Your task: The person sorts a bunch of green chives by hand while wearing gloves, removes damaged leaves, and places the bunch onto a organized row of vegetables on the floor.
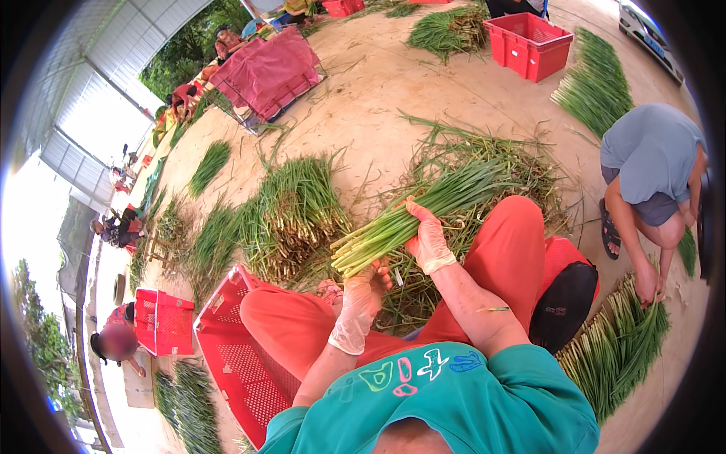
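Greens [389, 236] look bundled at frame centre, right hand [428, 236] clamped round them; I cannot tell whether the left hand [364, 293] grips, and a loose pile [538, 178] seemingly remains.

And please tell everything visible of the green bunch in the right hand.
The bunch has many slender stalks, pale yellow-green at the lower-left ends, darker toward the tips. It slants up rightward over a heap. The right hand grips it; the left hand is beside the pale ends, contact unclear.
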A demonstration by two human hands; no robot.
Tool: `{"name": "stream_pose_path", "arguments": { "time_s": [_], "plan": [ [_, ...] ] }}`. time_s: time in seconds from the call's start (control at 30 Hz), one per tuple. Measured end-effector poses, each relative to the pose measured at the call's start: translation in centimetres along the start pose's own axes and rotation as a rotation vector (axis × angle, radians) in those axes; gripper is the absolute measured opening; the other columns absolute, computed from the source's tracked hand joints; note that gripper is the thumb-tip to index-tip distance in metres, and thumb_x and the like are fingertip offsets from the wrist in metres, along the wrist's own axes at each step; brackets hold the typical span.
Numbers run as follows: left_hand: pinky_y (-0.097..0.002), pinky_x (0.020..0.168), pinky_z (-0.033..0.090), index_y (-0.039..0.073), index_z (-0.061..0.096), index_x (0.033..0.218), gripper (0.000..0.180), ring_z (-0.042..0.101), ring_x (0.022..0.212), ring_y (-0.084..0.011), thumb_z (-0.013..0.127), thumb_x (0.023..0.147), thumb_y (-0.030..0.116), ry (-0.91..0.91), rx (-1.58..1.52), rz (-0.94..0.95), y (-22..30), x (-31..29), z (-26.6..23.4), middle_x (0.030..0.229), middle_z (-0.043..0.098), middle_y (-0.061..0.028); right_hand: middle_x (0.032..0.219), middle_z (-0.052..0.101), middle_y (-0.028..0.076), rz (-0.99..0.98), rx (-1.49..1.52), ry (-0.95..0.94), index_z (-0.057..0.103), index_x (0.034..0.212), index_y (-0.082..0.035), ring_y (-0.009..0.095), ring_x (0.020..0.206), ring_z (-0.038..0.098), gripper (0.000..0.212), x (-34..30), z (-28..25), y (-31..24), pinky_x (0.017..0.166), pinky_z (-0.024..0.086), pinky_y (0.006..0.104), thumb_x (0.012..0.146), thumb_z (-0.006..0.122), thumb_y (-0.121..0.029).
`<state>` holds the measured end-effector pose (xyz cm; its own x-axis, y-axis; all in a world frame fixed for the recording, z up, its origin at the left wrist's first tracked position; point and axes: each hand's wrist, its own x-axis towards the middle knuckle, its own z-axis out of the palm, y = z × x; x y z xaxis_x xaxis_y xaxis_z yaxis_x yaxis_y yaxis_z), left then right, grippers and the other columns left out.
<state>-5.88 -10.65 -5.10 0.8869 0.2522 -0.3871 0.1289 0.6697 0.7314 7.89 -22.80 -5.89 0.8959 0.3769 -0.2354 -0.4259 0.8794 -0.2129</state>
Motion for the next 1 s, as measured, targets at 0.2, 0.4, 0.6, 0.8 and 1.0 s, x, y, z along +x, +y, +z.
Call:
{"name": "stream_pose_path", "arguments": {
  "time_s": [0.2,0.4,0.6,0.8,1.0],
  "plan": [
    [-0.0322,0.055,0.050,0.006,0.062,0.088,0.016,0.058,0.064,-0.0153,0.069,0.092,0.020,-0.025,0.022,-0.001,0.2,-1.0,-1.4,0.092,0.066,-0.0100,0.089,0.063,0.007,-0.081,-0.031,0.024,0.060,0.103,-0.003,0.021,0.083,0.064,0.012,0.7,0.1,-1.3,0.081,0.058,0.0393,0.091,0.060,-0.002],
    [-0.0283,0.051,0.050,0.004,0.063,0.102,0.015,0.059,0.061,-0.0142,0.064,0.096,0.017,0.300,0.049,0.114,1.6,-0.5,-8.4,0.086,0.066,-0.0062,0.093,0.063,0.007,-0.173,-0.112,-0.049,0.059,0.109,-0.003,0.021,0.084,0.065,0.021,0.6,0.9,-2.9,0.082,0.058,0.0383,0.089,0.062,-0.002],
    [-0.0217,0.068,0.049,0.006,0.059,0.117,0.024,0.057,0.075,-0.0079,0.065,0.096,0.016,0.090,0.374,0.490,2.6,-0.5,-4.4,0.092,0.062,-0.0012,0.100,0.064,0.009,-0.186,-0.239,-0.183,0.056,0.120,-0.003,0.024,0.091,0.066,0.039,-0.5,2.2,-3.0,0.082,0.059,0.0418,0.083,0.069,-0.002],
    [-0.0221,0.075,0.048,-0.002,0.062,0.122,0.032,0.059,0.084,-0.0089,0.063,0.091,0.003,0.125,0.681,0.338,0.9,0.4,-2.5,0.099,0.067,-0.0035,0.097,0.063,0.010,-0.115,-0.274,-0.244,0.055,0.120,0.000,0.024,0.084,0.066,0.046,-2.1,4.1,-3.1,0.076,0.059,0.0413,0.078,0.071,-0.001],
    [-0.0223,0.053,0.046,0.000,0.067,0.107,0.024,0.056,0.063,-0.0072,0.055,0.087,-0.007,0.252,0.831,0.231,1.3,0.3,-5.6,0.081,0.066,-0.0044,0.099,0.063,0.009,-0.147,-0.255,-0.255,0.056,0.120,-0.004,0.025,0.088,0.067,0.043,-1.6,2.9,-4.5,0.079,0.060,0.0446,0.079,0.071,-0.001]
  ]
}}
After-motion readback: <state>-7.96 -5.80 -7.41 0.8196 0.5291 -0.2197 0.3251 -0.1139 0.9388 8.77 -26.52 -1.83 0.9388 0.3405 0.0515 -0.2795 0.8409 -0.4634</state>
